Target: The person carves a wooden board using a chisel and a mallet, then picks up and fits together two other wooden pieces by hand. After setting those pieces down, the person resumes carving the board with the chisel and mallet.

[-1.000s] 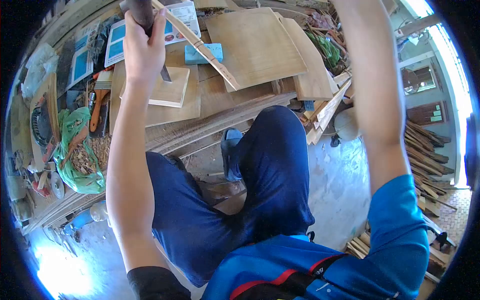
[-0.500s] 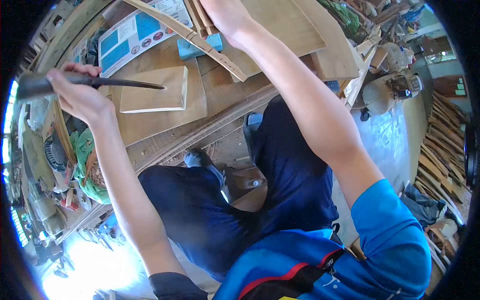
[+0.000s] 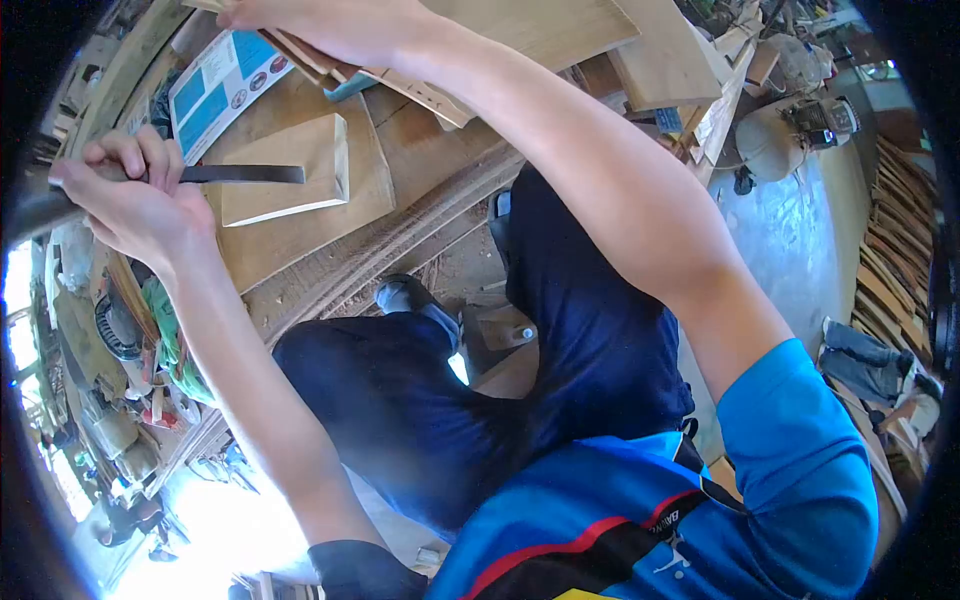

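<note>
My left hand (image 3: 135,190) is wrapped round the thick dark handle of a chisel (image 3: 245,174). Its flat metal blade points right, across a pale rectangular wood block (image 3: 285,185) on the bench. At the top edge of the view my right hand (image 3: 320,25) has its fingers closed at the far end of a long, thin wooden strip (image 3: 425,95) with small notches or marks. More narrow strips lie beneath that hand, and its fingers are partly cut off by the frame. Under the strips, a light blue block (image 3: 350,85) shows in part.
A printed blue and white sheet (image 3: 215,90) lies on the bench beside flat boards (image 3: 660,60). Cluttered tools and a green bag (image 3: 165,320) are at the left. A tank-like machine (image 3: 770,140) stands at the right, near stacked timber (image 3: 890,230).
My right hand has moved left along the strips, and the notched strip has shifted left with it. The chisel has turned, showing its blade's broad face, and drawn back slightly left.
</note>
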`<action>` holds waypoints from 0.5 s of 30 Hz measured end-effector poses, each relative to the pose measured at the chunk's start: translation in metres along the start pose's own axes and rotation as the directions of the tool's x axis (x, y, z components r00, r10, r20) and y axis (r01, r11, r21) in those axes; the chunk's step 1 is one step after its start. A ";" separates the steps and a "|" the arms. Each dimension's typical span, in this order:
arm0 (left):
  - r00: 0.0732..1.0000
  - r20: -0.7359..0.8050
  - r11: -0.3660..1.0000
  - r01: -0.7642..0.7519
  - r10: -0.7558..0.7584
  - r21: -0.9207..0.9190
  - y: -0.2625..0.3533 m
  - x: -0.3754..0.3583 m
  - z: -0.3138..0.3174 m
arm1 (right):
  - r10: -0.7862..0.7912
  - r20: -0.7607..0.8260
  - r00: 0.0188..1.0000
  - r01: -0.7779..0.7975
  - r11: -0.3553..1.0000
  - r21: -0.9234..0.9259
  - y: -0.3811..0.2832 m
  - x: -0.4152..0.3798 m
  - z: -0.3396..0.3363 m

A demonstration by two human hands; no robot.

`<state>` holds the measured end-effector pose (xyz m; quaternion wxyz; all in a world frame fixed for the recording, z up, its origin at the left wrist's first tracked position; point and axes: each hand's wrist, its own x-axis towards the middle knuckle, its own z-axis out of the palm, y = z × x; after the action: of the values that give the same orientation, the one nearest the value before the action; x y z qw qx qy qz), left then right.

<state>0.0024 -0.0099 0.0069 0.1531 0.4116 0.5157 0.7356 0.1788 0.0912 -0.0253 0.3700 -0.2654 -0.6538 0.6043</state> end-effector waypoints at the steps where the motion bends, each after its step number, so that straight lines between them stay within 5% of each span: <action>1: 0.999 0.033 1.000 -0.014 0.013 0.024 0.001 0.000 0.002 | -0.037 -0.026 0.999 0.037 0.999 -0.011 0.003 0.001 0.003; 15: 0.984 0.180 0.992 -0.027 0.004 0.126 -0.006 0.011 0.020 | -0.300 -0.199 0.933 0.286 0.954 -0.094 -0.007 -0.023 0.008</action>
<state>0.0098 0.0120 0.0089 0.1665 0.4890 0.5427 0.6622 0.1868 0.0674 -0.0222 0.5145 -0.2392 -0.6620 0.4898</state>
